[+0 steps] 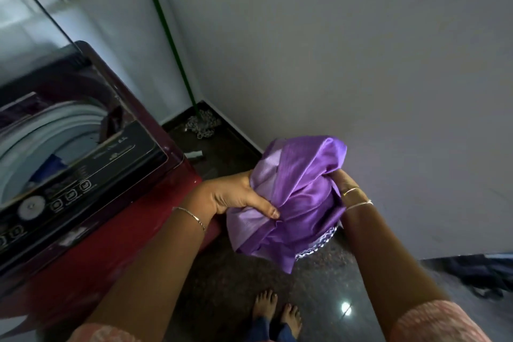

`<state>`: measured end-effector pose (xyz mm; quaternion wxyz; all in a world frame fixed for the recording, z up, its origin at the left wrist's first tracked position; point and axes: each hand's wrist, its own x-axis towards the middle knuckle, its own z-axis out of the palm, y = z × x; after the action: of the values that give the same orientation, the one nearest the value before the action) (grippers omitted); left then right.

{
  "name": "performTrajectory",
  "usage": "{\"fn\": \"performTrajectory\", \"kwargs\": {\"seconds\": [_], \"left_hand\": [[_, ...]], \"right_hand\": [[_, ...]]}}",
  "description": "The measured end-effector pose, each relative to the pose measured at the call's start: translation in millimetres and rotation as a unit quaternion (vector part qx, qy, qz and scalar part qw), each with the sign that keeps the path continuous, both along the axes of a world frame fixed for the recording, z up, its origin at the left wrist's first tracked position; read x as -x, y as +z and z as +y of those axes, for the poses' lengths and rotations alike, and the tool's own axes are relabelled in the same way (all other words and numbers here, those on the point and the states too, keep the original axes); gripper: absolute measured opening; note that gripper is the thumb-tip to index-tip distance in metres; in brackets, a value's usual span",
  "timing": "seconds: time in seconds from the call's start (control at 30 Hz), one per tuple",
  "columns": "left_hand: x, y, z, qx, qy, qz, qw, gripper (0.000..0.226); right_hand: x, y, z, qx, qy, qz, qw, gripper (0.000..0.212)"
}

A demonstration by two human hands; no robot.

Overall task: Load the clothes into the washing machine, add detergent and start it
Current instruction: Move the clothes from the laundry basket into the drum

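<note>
I saw both hands closed on the cloth point(291, 200) — a bunched purple satin piece held in the air just right of the washer point(91, 216). The left hand point(236, 194) pinched its near-washer side with thumb on top; the right hand point(348, 189) clutched the far side. The washer's lid point(33, 30) stood raised and its drum point(55, 130) lay open, well left of the cloth. A mop point(200, 122) leaned in the corner behind the washer — bare feet point(277, 311) stood on the floor point(222, 286) beside it.
</note>
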<state>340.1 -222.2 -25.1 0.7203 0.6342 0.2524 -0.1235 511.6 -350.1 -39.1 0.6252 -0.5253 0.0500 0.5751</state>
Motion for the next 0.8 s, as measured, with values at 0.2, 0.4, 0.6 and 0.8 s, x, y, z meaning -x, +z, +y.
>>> {"fn": "performTrajectory", "kwargs": {"seconds": [0.2, 0.4, 0.6, 0.8], "left_hand": [[7.7, -49.0, -1.9, -0.133, 0.311, 0.047, 0.940, 0.069], [9.9, -40.3, -24.1, 0.317, 0.407, 0.122, 0.848, 0.068], [-4.4, -23.3, -28.4, 0.427, 0.387, 0.038, 0.816, 0.073], [-18.3, -17.5, -24.7, 0.384, 0.430, 0.027, 0.816, 0.050]], "right_hand": [[1.5, -10.1, 18.4, -0.012, -0.037, 0.007, 0.999, 0.030], [1.9, -5.6, 28.4, -0.001, -0.049, -0.026, 0.998, 0.030], [10.8, 3.2, 29.2, -0.016, 0.086, -0.177, 0.980, 0.017], [11.2, 15.2, 41.0, -0.049, 0.316, -0.376, 0.870, 0.031]]}}
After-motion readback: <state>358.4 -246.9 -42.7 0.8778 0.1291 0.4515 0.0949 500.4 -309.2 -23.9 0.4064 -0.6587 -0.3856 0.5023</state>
